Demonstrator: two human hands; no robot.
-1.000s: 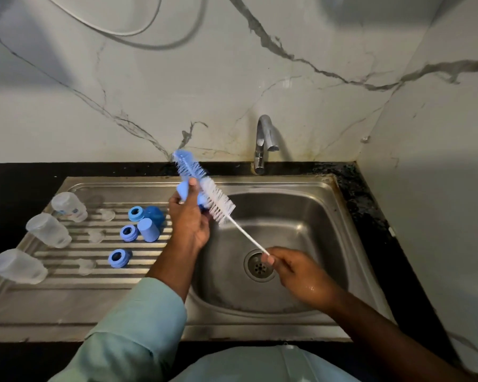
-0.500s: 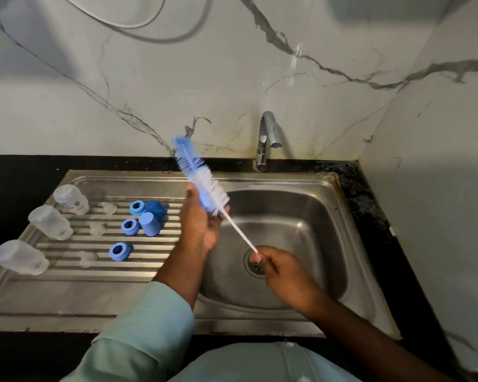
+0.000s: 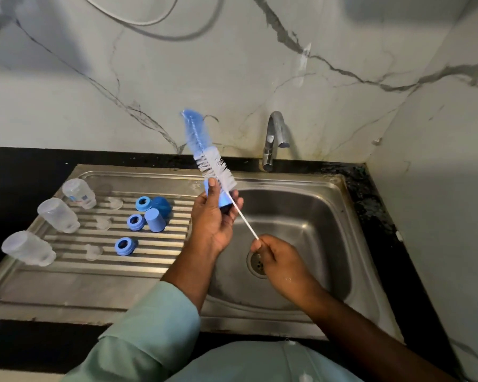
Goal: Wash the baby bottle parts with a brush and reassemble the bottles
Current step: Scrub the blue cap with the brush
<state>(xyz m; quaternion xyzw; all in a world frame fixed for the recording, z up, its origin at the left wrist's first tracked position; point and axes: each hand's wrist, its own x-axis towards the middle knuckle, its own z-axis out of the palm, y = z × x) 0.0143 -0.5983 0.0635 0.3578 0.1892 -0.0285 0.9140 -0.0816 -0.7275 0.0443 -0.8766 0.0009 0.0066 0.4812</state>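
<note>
Left hand (image 3: 213,224) is curled round a blue cap (image 3: 223,198), held above the basin's left edge. Right hand (image 3: 280,257) pinches the thin white handle end of the brush (image 3: 214,168) over the drain (image 3: 257,261). Brush is tilted up and left; its white bristles sit just above the cap, against the left fingers, and the blue tip is seen in front of the marble wall. Whether the bristles are inside the cap cannot be told.

On the ribbed drainboard (image 3: 66,282), three clear bottles (image 3: 58,215) are laid in a diagonal row at the left. Three blue rings (image 3: 135,221), a second blue cap (image 3: 155,220) and a darker blue part (image 3: 162,206) are grouped near the middle. Clear nipples (image 3: 103,224) are spotted between bottles and rings; detail is too faint to tell.

Tap (image 3: 275,142) is mounted behind the steel sink (image 3: 315,205). Light green sleeve (image 3: 149,334) is seen on the left arm.
</note>
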